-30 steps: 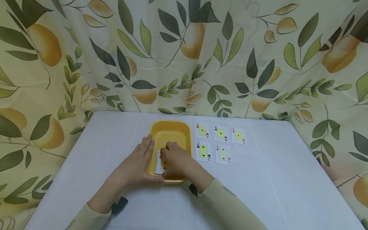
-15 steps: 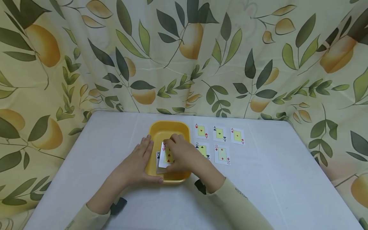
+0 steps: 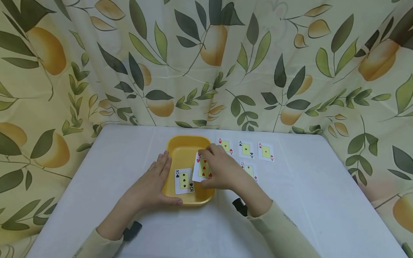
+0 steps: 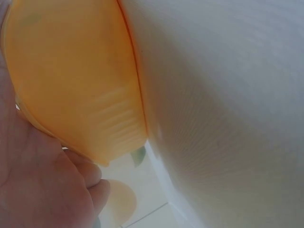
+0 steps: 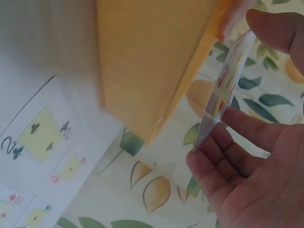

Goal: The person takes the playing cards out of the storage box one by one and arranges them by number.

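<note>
My right hand [image 3: 222, 167] pinches a three of hearts playing card [image 3: 202, 168] by its edges, above the right side of the yellow tray [image 3: 185, 141]. In the right wrist view the card [image 5: 223, 90] is seen nearly edge-on between thumb and fingertips. Along the tray's left rim lies my left hand [image 3: 150, 184], fingers straight, thumb stretched across the near corner. The left wrist view has that hand [image 4: 47, 175] against the tray's outer wall [image 4: 80, 71]. A three of spades [image 3: 184, 181] lies face up inside the tray.
Right of the tray, face-up cards lie in rows: ace of hearts [image 3: 226, 146], ace of clubs [image 3: 246, 149], ace of diamonds [image 3: 266, 152] and two of diamonds [image 3: 249, 169]. The two of clubs [image 5: 40, 135] shows in the right wrist view. A patterned curtain [image 3: 193, 71] hangs behind the white table [image 3: 306, 186].
My right hand has lifted the three of hearts off the three of spades and carried it rightward to the tray's right rim. The left hand has stayed in place.
</note>
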Tool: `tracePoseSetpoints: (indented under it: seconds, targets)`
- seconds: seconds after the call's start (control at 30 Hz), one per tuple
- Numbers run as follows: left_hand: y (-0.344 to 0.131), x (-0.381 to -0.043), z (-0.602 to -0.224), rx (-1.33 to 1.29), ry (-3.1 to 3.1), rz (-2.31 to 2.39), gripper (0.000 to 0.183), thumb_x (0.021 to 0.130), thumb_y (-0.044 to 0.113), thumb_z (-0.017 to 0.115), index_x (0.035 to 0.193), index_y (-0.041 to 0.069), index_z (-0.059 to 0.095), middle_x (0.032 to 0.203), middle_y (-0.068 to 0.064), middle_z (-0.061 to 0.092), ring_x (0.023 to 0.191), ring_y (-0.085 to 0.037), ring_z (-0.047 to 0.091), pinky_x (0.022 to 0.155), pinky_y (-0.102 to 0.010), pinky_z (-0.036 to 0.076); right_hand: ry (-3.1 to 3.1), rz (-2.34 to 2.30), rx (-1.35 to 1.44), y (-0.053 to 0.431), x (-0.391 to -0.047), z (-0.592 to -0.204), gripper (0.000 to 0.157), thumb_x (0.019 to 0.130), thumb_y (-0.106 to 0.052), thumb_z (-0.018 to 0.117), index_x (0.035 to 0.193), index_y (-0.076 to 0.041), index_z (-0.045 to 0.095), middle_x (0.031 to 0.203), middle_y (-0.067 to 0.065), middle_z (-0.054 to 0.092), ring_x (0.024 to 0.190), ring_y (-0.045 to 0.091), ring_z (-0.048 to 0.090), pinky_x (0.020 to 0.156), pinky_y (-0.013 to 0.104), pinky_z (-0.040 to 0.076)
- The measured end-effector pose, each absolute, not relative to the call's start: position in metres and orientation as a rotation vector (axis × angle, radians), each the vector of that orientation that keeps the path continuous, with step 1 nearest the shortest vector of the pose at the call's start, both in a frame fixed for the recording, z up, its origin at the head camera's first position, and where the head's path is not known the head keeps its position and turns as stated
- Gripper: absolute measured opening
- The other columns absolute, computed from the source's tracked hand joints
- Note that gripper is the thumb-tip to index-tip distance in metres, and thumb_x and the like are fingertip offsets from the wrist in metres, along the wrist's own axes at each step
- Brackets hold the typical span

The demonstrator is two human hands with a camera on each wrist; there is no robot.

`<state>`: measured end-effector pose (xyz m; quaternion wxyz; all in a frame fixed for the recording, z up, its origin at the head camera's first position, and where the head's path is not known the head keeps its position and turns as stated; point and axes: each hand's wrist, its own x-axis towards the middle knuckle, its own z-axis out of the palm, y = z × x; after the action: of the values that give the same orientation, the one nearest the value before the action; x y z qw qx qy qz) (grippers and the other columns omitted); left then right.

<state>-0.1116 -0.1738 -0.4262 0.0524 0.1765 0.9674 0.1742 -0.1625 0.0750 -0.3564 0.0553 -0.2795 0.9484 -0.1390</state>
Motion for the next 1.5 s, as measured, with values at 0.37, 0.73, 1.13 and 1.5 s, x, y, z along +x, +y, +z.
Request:
tracePoseSetpoints:
  seconds: [0.37,0.73,1.13,1.5]
  targets:
    - [-0.173,-0.111,-0.426,0.518,2.949,0.513,0.145,0.059,0.090,0.065,0.159,0.002,0.009,0.168,-0.010,-0.007,0.155,-0.028,-0.002,0.125,-0.045,0.014,2.922,-0.379,-0.800,0.105,-0.161,-0.357,0.084,0.065,-0.035,0.085,0.140,-0.014,0.055,0.124,0.001,0.050,0.110,0.018,0.043,0.089,0.028,0.052]
    - [-0.172,-0.111,-0.425,0.515,2.942,0.513,0.146,0.058,0.092,0.064,0.159,0.002,0.008,0.168,-0.010,-0.007,0.155,-0.028,-0.002,0.125,-0.046,0.015,2.915,-0.300,-0.748,0.133,-0.157,-0.362,0.087,0.064,-0.036,0.087,0.142,-0.013,0.054,0.126,0.003,0.051,0.108,0.018,0.044,0.086,0.028,0.053]
    - [-0.174,-0.112,-0.427,0.518,2.942,0.511,0.147,0.058,0.094,0.061,0.159,0.002,0.007,0.168,-0.010,-0.008,0.155,-0.028,-0.003,0.125,-0.045,0.014,2.874,-0.294,-0.699,0.150,-0.147,-0.380,0.088,0.063,-0.035,0.091,0.140,-0.013,0.055,0.127,0.003,0.052,0.109,0.019,0.045,0.082,0.026,0.055]
    - [-0.173,-0.112,-0.429,0.511,2.943,0.508,0.147,0.058,0.093,0.061,0.160,0.003,0.007,0.168,-0.009,-0.009,0.155,-0.027,-0.003,0.125,-0.045,0.015,2.829,-0.336,-0.676,0.156,-0.138,-0.398,0.085,0.063,-0.035,0.092,0.139,-0.018,0.057,0.125,-0.001,0.052,0.105,0.014,0.045,0.077,0.021,0.052]
